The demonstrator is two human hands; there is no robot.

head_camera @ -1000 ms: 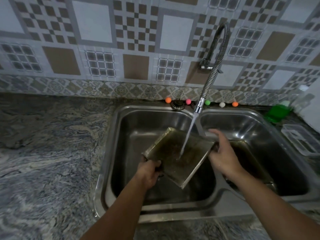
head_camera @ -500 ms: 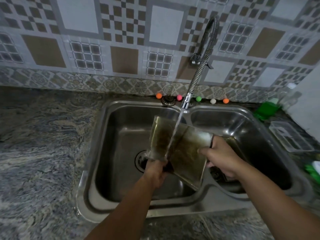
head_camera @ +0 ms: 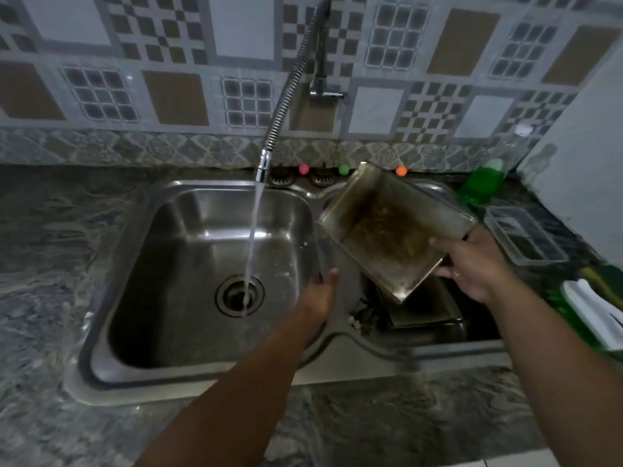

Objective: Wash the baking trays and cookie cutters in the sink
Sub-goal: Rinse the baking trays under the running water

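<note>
My right hand (head_camera: 472, 267) grips the near right corner of a stained metal baking tray (head_camera: 387, 227), tilted above the right basin of the steel double sink (head_camera: 202, 372). Beneath it another tray (head_camera: 428, 308) lies in the right basin, with a small dark cluster of cookie cutters (head_camera: 364, 315) beside it. My left hand (head_camera: 320, 294) hovers over the divider between the basins, fingers apart and holding nothing. Water runs from the spring faucet (head_camera: 263, 166) straight into the left basin's drain (head_camera: 240, 295).
A green soap bottle (head_camera: 482, 183) and a clear plastic container (head_camera: 526, 235) stand on the granite counter at the right. A green sponge and a white object (head_camera: 593, 311) lie at the right edge. Coloured balls (head_camera: 344, 169) line the sink's back rim. Tiled wall behind.
The tray has moved from under the water stream over the left basin to above the right basin. My left hand has let go of it; only my right hand holds it now.
</note>
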